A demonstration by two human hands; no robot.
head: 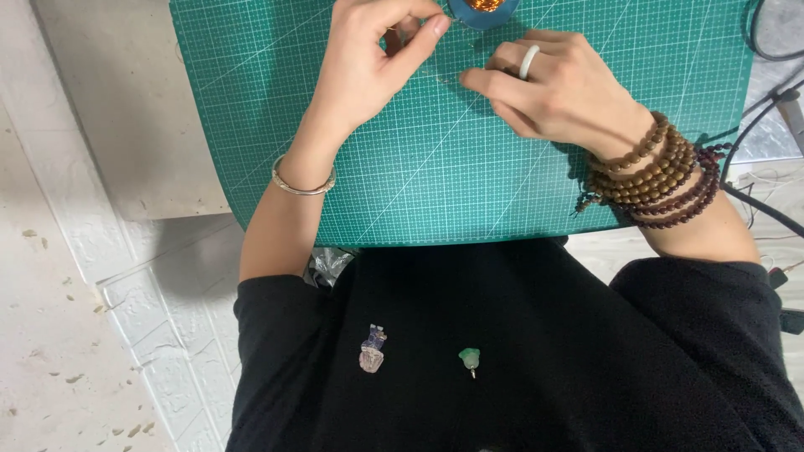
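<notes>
Black cloth on your lap (519,335) carries two small pendants, a purple one (372,349) and a green one (470,360). Farther off, over the green cutting mat (435,167), your left hand (368,63) and right hand (557,88) each pinch a thin wire (445,79), just near a blue dish (484,10).

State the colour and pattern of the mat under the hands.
The mat is teal green with a fine pale grid and diagonal lines, shown in the head view.

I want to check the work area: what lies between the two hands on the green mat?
In the head view, between the left hand and right hand only bare green mat shows, perhaps crossed by a thin wire, too fine to confirm.
</notes>
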